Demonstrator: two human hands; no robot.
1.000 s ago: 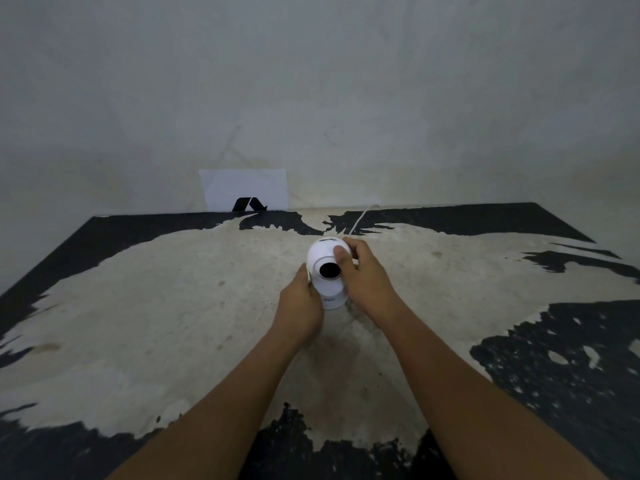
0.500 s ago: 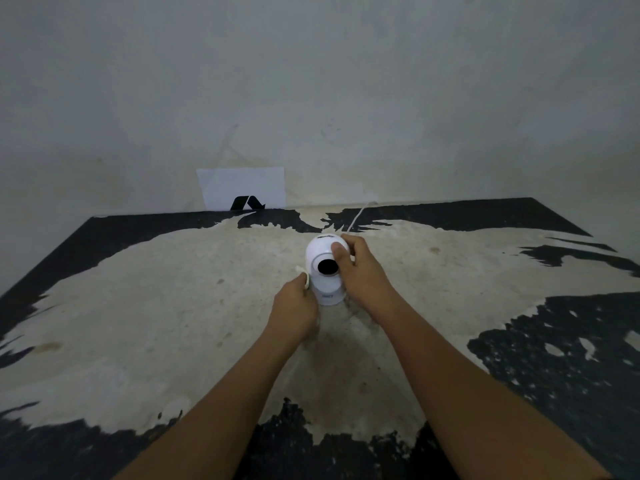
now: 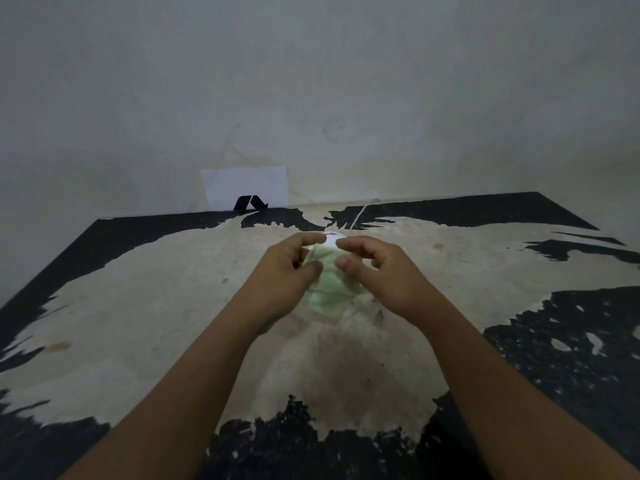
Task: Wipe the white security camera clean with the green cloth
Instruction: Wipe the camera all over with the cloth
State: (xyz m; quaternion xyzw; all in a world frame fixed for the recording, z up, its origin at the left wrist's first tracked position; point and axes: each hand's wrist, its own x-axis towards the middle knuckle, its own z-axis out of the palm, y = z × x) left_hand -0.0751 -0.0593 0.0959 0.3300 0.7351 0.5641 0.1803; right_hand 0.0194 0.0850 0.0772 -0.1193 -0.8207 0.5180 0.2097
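While both of your hands meet at the centre of the frame, the green cloth [image 3: 327,287] hangs between them, draped over the white security camera [image 3: 331,239], of which only a small white patch of the top shows just above the fabric. Your left hand [image 3: 289,277] has a narrow grip: thumb and fingers are curled in against the left side of the cloth and pinch it. Your right hand [image 3: 379,273] has a looser grip, the fingers bent and partly spread, with the thumb and forefinger touching the cloth's upper right edge; you cannot tell from this view whether it truly clamps the fabric or only rests on it. The cloth's lower edge hangs down towards the bench [image 3: 138,306], a worn surface with pale middle and black patches round the edges. A thin white cable [image 3: 358,216] runs from behind the camera towards the wall at upper centre. A white sheet of paper [image 3: 244,185] with a black mark leans on the wall, upper left of your hands.
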